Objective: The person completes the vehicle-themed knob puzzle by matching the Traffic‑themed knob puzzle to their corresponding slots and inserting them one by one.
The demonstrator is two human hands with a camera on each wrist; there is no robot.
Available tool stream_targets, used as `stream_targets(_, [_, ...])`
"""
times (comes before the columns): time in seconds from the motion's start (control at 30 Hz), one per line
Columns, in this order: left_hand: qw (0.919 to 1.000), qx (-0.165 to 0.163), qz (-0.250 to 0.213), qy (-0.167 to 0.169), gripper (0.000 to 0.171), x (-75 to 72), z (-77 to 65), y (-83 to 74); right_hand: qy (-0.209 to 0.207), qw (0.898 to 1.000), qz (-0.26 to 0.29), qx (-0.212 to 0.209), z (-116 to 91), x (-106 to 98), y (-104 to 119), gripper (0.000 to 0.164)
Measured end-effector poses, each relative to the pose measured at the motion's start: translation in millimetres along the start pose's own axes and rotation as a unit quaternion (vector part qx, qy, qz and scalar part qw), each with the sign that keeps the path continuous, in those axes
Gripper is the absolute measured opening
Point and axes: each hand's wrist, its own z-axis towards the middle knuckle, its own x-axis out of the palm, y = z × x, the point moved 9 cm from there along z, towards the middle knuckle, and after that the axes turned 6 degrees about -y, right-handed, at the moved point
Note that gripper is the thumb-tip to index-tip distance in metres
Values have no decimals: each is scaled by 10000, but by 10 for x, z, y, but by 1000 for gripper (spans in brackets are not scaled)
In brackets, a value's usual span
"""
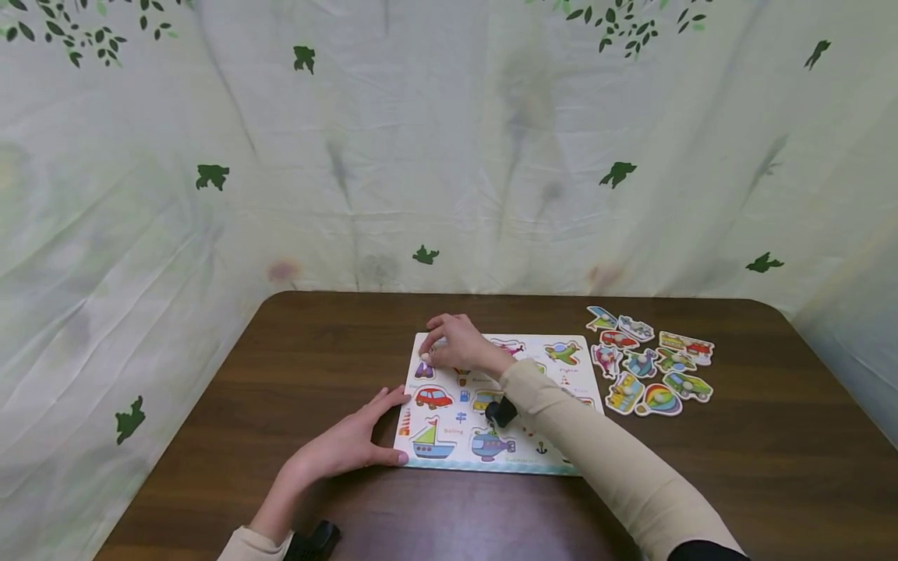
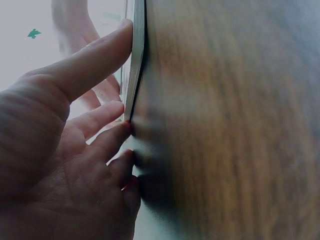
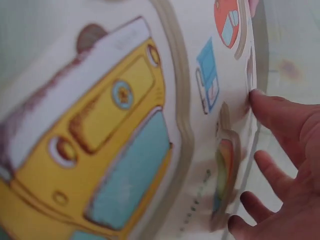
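Puzzle piece (image 1: 424, 369), purple, at the far-left corner of the puzzle board (image 1: 449, 456), about ten o'clock from the board's middle. The right hand (image 1: 459, 344) reaches across the board, its fingers curled down onto the piece, apparently pinching it; the wrist view does not show the contact clearly. The left hand (image 1: 351, 444) lies flat on the surface (image 1: 210, 421), fingers straight, thumb and fingertips pressed to the board's left edge at nine o'clock. Seating the piece well probably calls for matching its outline to the recess, lowering it level, and keeping the board braced against sliding. Loose pieces (image 1: 648, 360) lie well apart at three o'clock.
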Motion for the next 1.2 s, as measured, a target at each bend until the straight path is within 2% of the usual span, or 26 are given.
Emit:
stream_targets(0.2, [10000, -58, 49, 42, 87, 4, 5, 12, 4, 10000, -48, 52, -24, -41, 22, 22])
stream_targets(0.53, [9999, -75, 51, 42, 88, 4, 22, 31, -123, 9996, 263, 41, -120, -157, 22, 25])
stream_targets(0.83, [9999, -137, 26, 27, 89, 22, 32, 55, -321, 9982, 360, -368, -242, -298, 18, 22])
stream_targets(1.2, [9998, -220, 19, 22, 89, 23, 21, 68, -667, 9950, 583, -465, -455, -528, -97, 24])
